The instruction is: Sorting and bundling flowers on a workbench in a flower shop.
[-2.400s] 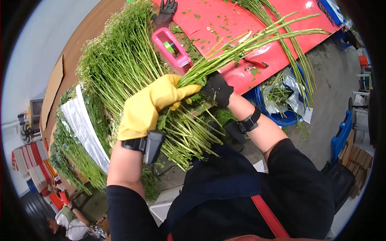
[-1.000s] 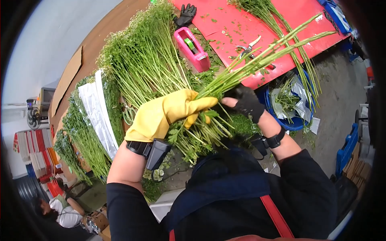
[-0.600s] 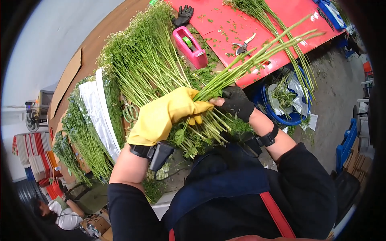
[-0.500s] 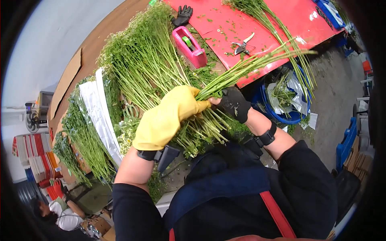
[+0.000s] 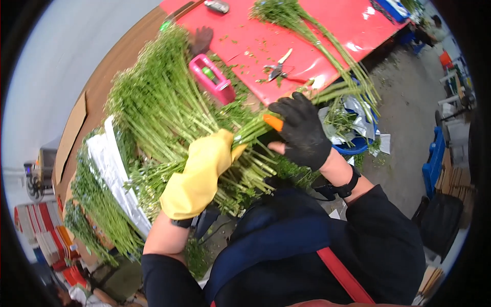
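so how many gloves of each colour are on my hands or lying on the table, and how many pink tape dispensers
Yellow glove: 1, on the left hand
Black gloves: 2, one on the right hand, one lying loose
Pink tape dispenser: 1
Total: 4

yellow-gloved left grip (image 5: 202,171) around green stems (image 5: 251,131), black-gloved right grip (image 5: 303,134) over them
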Available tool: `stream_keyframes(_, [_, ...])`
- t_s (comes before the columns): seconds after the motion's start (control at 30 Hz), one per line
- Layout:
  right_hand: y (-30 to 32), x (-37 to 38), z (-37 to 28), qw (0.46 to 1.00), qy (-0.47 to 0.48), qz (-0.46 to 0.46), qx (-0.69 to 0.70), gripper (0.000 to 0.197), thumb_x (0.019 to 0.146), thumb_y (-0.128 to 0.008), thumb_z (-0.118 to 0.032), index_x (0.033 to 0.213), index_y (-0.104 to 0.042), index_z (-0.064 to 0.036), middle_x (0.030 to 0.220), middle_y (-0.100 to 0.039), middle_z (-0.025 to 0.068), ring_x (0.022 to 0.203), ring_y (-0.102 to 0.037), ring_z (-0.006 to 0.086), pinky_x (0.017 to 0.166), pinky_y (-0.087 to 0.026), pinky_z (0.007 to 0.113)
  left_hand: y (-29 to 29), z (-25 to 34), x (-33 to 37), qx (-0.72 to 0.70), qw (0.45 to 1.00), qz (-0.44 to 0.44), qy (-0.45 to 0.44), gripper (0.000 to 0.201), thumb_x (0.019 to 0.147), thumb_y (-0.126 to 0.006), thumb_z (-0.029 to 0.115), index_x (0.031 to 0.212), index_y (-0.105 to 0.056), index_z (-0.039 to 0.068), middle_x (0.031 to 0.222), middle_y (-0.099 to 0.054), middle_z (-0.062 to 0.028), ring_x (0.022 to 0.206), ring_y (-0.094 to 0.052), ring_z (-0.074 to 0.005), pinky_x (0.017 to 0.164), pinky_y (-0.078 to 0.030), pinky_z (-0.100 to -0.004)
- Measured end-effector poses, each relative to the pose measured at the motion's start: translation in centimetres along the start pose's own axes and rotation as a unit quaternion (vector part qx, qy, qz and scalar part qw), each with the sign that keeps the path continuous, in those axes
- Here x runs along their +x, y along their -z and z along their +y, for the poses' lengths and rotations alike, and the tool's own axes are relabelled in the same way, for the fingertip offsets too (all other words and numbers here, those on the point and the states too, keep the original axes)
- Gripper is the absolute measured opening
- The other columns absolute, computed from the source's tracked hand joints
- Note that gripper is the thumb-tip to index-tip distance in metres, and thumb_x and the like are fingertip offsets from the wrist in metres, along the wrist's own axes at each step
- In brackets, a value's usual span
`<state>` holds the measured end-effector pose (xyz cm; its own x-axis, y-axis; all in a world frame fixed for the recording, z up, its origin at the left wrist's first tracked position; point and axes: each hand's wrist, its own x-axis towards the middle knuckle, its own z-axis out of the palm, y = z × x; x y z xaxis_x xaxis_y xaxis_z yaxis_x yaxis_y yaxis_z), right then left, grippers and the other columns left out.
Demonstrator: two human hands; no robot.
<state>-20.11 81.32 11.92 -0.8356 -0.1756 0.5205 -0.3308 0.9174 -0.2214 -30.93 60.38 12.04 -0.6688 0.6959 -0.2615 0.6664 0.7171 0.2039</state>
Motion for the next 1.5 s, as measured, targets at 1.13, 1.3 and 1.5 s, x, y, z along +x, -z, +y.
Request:
stream_keyframes(1.13, [-17.9,4.2,2.0,0.92,-0.098,-0.183,0.333,0.026,0.079,-0.066,-0.03,0.091,-0.067,-0.0062,0.085,-0.063,0.0157,0.08,-0.062,0.033,0.073,-0.049,0.039,-10.0,-2.7,-12.7,-0.242,0.898,0.313,0.189,0.041,0.077,-0.073,0.011,0.116,-0.061,0.005,0.1,-0.066,-0.0148,0.094,-0.062,-0.0322,0.082,-0.049,-0.0386])
stream_keyframes(1.3, [-23.1,9.3,-5.9,0.915,-0.175,-0.331,0.153,0.041,0.079,-0.061,-0.046,0.09,-0.067,-0.007,0.09,-0.066,0.0192,0.086,-0.063,0.0349,0.077,-0.048,0.043,-11.2,-4.7,-15.5,-0.246,0.883,0.353,0.186,0.039,0.076,-0.072,0.008,0.113,-0.062,0.005,0.095,-0.067,-0.0162,0.089,-0.063,-0.0338,0.078,-0.05,-0.0389])
stream_keyframes(1.5, [-27.5,9.8,-7.6,0.9,-0.26,-0.349,0.019,0.045,0.072,-0.067,-0.047,0.099,-0.066,-0.0101,0.099,-0.066,0.0179,0.094,-0.063,0.0351,0.083,-0.049,0.043,-12.1,-9.9,-21.3,-0.299,0.869,0.331,0.213,0.039,0.08,-0.071,0.01,0.118,-0.062,0.008,0.102,-0.068,-0.0084,0.097,-0.062,-0.0254,0.085,-0.049,-0.0336])
